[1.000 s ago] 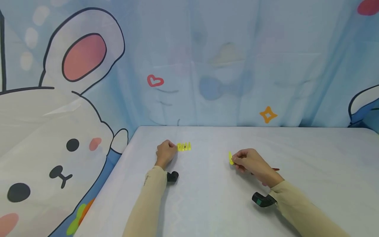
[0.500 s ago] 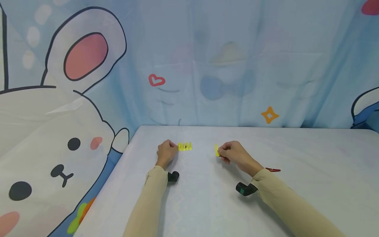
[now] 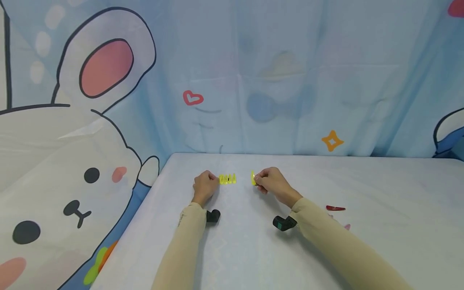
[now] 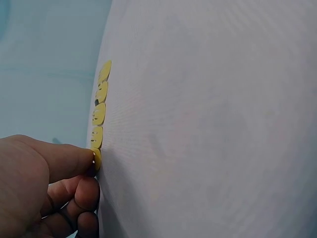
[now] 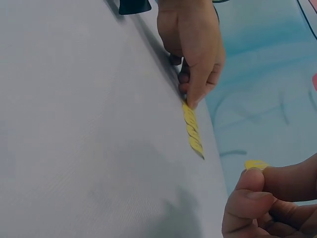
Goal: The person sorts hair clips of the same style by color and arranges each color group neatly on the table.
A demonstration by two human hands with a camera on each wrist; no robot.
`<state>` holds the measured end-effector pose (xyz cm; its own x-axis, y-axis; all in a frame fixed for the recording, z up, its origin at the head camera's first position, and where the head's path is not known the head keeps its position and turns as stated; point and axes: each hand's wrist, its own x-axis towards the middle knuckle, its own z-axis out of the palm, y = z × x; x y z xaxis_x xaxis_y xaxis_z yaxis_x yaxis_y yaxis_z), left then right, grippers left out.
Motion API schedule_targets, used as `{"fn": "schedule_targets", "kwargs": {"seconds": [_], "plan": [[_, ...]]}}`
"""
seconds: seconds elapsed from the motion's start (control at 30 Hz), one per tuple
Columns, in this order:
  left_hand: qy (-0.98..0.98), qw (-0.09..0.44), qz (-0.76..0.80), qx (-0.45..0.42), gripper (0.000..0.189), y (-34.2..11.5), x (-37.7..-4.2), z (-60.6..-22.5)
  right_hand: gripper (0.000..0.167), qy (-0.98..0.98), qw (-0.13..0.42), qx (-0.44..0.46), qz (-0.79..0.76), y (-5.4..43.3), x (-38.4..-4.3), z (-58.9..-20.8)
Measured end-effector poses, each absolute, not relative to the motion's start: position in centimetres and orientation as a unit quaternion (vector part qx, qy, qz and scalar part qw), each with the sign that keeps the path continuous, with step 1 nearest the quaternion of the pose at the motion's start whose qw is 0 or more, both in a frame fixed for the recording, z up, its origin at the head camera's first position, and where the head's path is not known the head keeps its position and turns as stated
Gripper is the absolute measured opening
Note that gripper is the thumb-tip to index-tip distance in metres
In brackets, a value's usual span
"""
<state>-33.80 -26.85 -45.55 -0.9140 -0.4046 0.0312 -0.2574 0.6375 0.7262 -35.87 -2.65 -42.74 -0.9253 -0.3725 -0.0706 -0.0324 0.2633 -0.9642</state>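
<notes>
Several yellow hair clips lie side by side in a row near the table's far edge. My left hand is at the row's left end, where thumb and fingers pinch the end clip in the left wrist view. To the right of the row, my right hand holds another yellow hair clip upright between thumb and fingertips, apart from the others. Only the tip of that held clip shows above the fingers in the right wrist view.
A red hair clip lies on the white tabletop right of my right forearm. Beside that sleeve a small pink thing is partly hidden. A blue printed curtain hangs behind the table.
My right hand has moved left and farther back with its yellow hair clip, closer to the row. The red clip has come into full view. My left hand stays at the row's end.
</notes>
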Motion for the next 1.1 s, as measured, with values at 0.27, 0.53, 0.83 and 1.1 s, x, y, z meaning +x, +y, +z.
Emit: {"fn": "schedule_targets", "kwargs": {"seconds": [0.27,0.53,0.83,1.1], "plan": [[-0.902,0.098,-0.381,0.18,0.014,-26.9,-33.7,-45.5,0.016,0.791,0.141,-0.112,-0.585,-4.9,-36.8,-43.0],[-0.9,0.092,-0.385,0.183,0.014,-26.9,-33.9,-45.5,0.018,0.811,0.141,-0.086,-0.561,-6.7,-38.0,-43.6],[-0.899,0.105,-0.388,0.175,0.016,-27.0,-33.7,-45.8,0.018,0.835,0.149,-0.058,-0.527,-8.4,-39.2,-44.1],[-0.9,0.111,-0.385,0.171,0.014,-27.0,-33.8,-45.7,0.016,0.863,0.135,-0.021,-0.486,-9.7,-39.5,-43.8]]}}
